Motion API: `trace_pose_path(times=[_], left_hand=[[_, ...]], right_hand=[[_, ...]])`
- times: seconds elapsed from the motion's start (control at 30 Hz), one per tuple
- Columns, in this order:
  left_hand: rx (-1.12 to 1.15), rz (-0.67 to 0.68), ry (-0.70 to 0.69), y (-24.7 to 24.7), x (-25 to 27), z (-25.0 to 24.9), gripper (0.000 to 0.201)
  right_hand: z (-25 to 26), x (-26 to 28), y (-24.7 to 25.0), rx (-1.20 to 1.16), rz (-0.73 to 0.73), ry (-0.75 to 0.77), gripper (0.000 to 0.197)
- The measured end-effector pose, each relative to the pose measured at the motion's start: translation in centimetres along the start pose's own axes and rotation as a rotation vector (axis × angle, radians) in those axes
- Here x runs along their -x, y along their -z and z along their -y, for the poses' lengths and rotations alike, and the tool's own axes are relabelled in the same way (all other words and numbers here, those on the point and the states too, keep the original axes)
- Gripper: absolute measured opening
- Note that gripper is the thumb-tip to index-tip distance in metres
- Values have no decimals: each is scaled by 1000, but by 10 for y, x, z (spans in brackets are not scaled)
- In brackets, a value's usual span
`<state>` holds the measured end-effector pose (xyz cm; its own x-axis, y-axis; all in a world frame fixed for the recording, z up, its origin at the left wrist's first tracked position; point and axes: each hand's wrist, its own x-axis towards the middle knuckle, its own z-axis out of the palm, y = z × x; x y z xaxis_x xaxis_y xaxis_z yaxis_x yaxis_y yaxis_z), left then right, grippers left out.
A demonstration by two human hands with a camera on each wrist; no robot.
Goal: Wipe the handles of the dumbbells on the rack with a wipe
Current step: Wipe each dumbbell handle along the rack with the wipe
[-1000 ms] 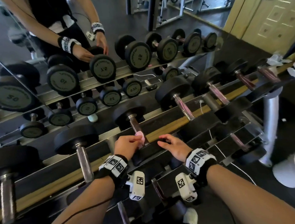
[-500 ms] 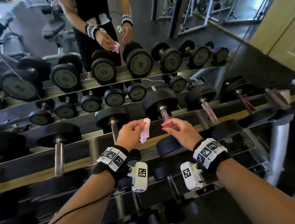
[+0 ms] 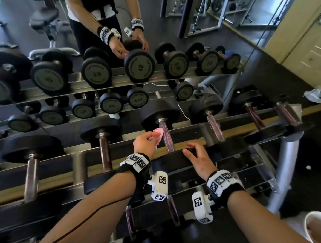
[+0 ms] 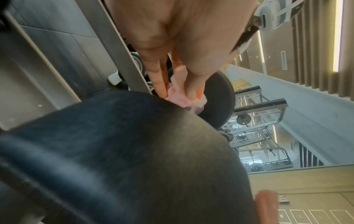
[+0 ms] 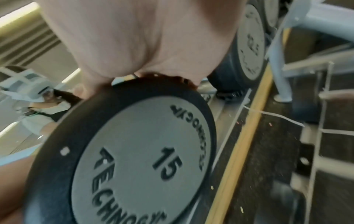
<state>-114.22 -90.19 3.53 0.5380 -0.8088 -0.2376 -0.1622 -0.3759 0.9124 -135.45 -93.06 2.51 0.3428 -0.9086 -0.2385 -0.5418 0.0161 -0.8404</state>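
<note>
On the rack's upper tier (image 3: 191, 141) a black dumbbell lies with its metal handle (image 3: 167, 139) pointing toward me. My left hand (image 3: 153, 138) pinches a pink wipe (image 3: 159, 132) and holds it against the left side of that handle. In the left wrist view the fingers (image 4: 159, 78) and thumb clamp the crumpled wipe (image 4: 180, 98) just past the dumbbell's near head (image 4: 134, 151). My right hand (image 3: 192, 151) rests spread on top of this near head (image 3: 172, 158), which is marked 15 (image 5: 145, 151); the palm (image 5: 134, 45) lies over its rim.
More dumbbells flank this one: a rusty-handled one (image 3: 104, 147) on the left and another (image 3: 214, 127) on the right. A lower tier (image 3: 171, 211) holds more dumbbells. A mirror (image 3: 98, 74) behind the rack reflects the rack and me. Crumpled paper (image 3: 316, 96) lies at the far right.
My left hand lifted the wipe off the previous handle and brought it to the handle of the dumbbell to its right. My right hand came down onto that dumbbell's near head.
</note>
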Motion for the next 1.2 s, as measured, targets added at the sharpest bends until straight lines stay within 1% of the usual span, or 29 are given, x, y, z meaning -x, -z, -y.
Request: trace_pose_path(times=[0.13, 0.2, 0.27, 0.4, 0.5, 0.57, 0.63, 0.7, 0.8, 0.9, 0.93, 1.0, 1.1, 1.17, 1.2], left_hand=[[29, 27, 9, -4, -22, -7, 19], [-13, 36, -10, -5, -32, -9, 20], [-88, 48, -63, -7, -40, -9, 21], [-235, 125, -203, -10, -47, -11, 20], [-322, 155, -271, -9, -50, -14, 18], [-344, 159, -239, -10, -53, -14, 19], [-313, 180, -197, -8, -54, -12, 16], [-387, 248, -227, -7, -48, -9, 17], [-544, 424, -274, -9, -36, -2, 21], [-500, 564, -219, -7, -36, 1, 20], [-515, 589, -230, -5, -40, -1, 17], [-526, 553, -240, 0, -52, -7, 16], [-326, 438, -204, 2, -64, -12, 19], [-291, 383, -216, -1, -64, -9, 29], [-302, 397, -230, -2, -62, -6, 32]], right_hand=[[-3, 2, -6, -123, -10, -20, 33], [-4, 3, -6, -160, -19, -21, 32], [-4, 4, -6, -184, -31, -30, 31], [-4, 7, -7, -218, -37, -41, 27], [-4, 6, -7, -243, -28, -59, 27], [-7, 6, -7, -248, -27, -61, 28], [-10, 5, -7, -226, -33, -51, 29], [-12, 3, -8, -219, -36, -50, 26], [-14, 2, -10, -237, -41, -53, 23], [-15, 1, -11, -232, -58, -49, 24], [-15, 1, -11, -232, -56, -52, 24], [-16, 1, -10, -237, -49, -57, 25], [-15, 2, -10, -242, -55, -54, 26], [-14, 2, -10, -245, -52, -58, 24], [-14, 2, -10, -245, -49, -62, 23]])
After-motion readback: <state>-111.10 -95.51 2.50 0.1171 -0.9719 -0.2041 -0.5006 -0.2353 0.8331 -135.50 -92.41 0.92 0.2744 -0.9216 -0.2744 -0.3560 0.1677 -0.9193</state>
